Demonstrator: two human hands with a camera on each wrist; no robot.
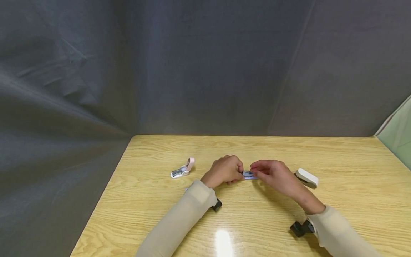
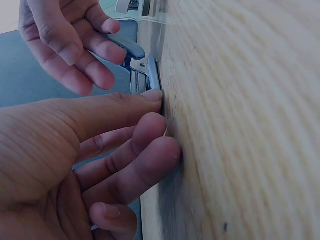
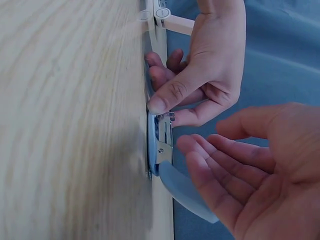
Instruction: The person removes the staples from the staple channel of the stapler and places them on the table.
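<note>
A blue stapler [image 3: 153,137] lies on the table in the right wrist view, its top arm [image 3: 186,192] swung open and its metal magazine [image 3: 164,131] exposed. The left hand [image 3: 207,70] pinches the magazine end between thumb and index finger. Beside the stapler is the right hand [image 3: 265,170], its fingers loosely bent and holding nothing. In the head view the left hand [image 1: 224,169] and right hand [image 1: 273,175] meet around the stapler [image 1: 248,175], partly covering it.
A pink and white stapler [image 1: 181,172] lies opened to the left on the wooden table [image 1: 257,217]. Right of the right hand is a white stapler [image 1: 307,178]. A pale object shows partly behind the left sleeve [image 1: 183,214]. Dark cloth [image 1: 208,71] hangs behind.
</note>
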